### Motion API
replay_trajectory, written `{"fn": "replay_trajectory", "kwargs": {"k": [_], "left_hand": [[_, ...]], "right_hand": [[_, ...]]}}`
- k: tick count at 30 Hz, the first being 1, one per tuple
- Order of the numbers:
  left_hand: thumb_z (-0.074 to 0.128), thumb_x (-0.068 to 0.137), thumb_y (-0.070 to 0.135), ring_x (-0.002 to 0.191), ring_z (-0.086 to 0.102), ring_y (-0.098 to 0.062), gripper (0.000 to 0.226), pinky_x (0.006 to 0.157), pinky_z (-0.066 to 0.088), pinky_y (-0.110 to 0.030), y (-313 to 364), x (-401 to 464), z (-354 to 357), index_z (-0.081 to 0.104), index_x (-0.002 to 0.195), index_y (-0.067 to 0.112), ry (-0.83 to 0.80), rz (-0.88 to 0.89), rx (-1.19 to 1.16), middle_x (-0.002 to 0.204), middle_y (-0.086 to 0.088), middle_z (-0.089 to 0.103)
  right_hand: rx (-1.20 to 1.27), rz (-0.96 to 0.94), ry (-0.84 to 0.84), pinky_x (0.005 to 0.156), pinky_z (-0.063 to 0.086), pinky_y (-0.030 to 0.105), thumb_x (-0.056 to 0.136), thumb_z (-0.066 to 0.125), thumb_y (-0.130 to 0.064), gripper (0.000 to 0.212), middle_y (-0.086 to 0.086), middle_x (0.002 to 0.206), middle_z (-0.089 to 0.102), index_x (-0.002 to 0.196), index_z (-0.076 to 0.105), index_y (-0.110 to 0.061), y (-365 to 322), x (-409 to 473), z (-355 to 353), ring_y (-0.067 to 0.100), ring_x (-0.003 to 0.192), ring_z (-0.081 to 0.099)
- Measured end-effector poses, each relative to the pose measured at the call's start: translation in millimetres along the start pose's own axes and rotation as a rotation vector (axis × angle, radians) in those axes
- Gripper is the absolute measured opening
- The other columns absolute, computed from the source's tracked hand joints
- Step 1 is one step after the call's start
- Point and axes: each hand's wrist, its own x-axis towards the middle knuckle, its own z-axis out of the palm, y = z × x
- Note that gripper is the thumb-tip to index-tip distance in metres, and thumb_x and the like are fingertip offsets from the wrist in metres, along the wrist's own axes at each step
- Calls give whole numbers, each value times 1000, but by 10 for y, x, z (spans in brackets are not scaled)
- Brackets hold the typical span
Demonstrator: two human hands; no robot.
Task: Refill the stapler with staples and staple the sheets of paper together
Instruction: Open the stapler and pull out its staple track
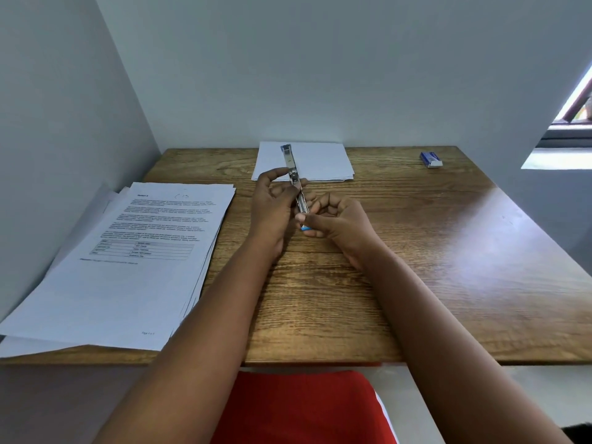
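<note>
Both forearms reach fwd from bottom of frame, bare, converging near centre. Left hand [272, 203] raised a bit, palm turned inward, thumb and fingers curled in a pinch grip round the middle of the stapler [296, 184], index extended along top. Right hand [336, 222] lower, wrist resting on the worktop [448, 251], fingers curled into a loose fist, thumb and index pinching the stapler's near end. Hands just beside each other, fingertips nearly touching.
</note>
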Motion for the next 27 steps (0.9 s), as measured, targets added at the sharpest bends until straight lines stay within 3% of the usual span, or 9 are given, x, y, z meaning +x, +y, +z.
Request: {"fn": "replay_trajectory", "kwargs": {"k": [3, 7, 11, 16, 23, 27], "left_hand": [[57, 96, 1, 87, 76, -26, 25, 71, 62, -38, 2, -2, -1, 61, 111, 21, -10, -21, -71, 103, -6, 78], [56, 95, 2, 76, 75, -19, 25, 60, 58, -30, 10, 5, -6, 67, 105, 22, -8, -73, -157, 102, -7, 77], [55, 94, 1, 75, 75, -19, 26, 58, 57, -28, 14, 13, -4, 68, 100, 23, 2, -92, -176, 99, -6, 77], [54, 94, 1, 75, 74, -19, 27, 57, 56, -27, 25, 0, 7, 67, 100, 23, 4, -101, -173, 100, -5, 76], [57, 95, 5, 84, 76, -22, 25, 63, 61, -31, 98, -21, 9, 69, 103, 26, -42, -85, -231, 111, -5, 76], [57, 96, 7, 85, 76, -22, 24, 56, 58, -29, 94, -27, 4, 69, 106, 25, -40, -82, -216, 113, -5, 76]], "right_hand": [[-32, -19, -4, 66, 60, 26, 76, 79, 3, 21, 8, 104, 68, 76, 60, -6, 3, -9, 23, 14, 76, 70], [-100, -23, -6, 73, 62, 33, 75, 80, 3, 21, 6, 94, 70, 77, 61, -5, 10, -15, 33, 19, 77, 68], [-124, -14, -7, 74, 62, 34, 75, 81, 1, 21, 16, 88, 68, 80, 61, -6, 17, -13, 36, 18, 75, 68], [-87, 3, -17, 65, 60, 26, 76, 80, 1, 20, 10, 79, 70, 82, 61, -4, 20, -12, 29, 13, 69, 71], [-8, -57, 8, 62, 58, 24, 77, 79, 0, 19, 13, 85, 71, 79, 62, -8, -14, -16, 33, 15, 68, 70], [-15, -51, 16, 62, 59, 24, 78, 78, 1, 19, 14, 85, 70, 81, 62, -7, -7, -14, 34, 14, 68, 70]]}}
